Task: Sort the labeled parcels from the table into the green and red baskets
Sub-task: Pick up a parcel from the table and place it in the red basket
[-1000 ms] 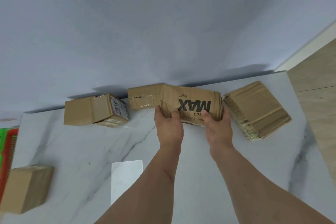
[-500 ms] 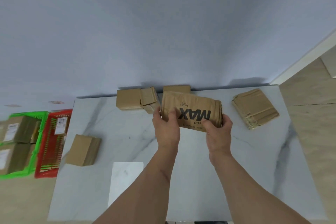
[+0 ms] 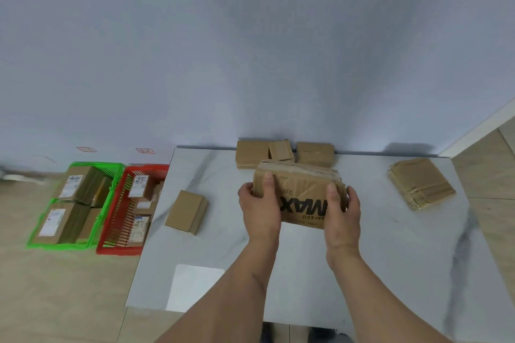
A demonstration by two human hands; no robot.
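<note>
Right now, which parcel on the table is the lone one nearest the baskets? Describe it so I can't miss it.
Start at the marble table and go to its left edge, beside the red basket. The small plain box lies there alone, apart from the back-row boxes, with no label or print showing.

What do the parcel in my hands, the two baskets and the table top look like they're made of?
Held parcel: brown corrugated cardboard, matte, creased, glossy tape along its top.
Green basket and red basket: likely moulded plastic, given saturated colour and slotted walls.
Table top: white, grey-veined, marble-look; real stone or laminate is unclear.
</note>
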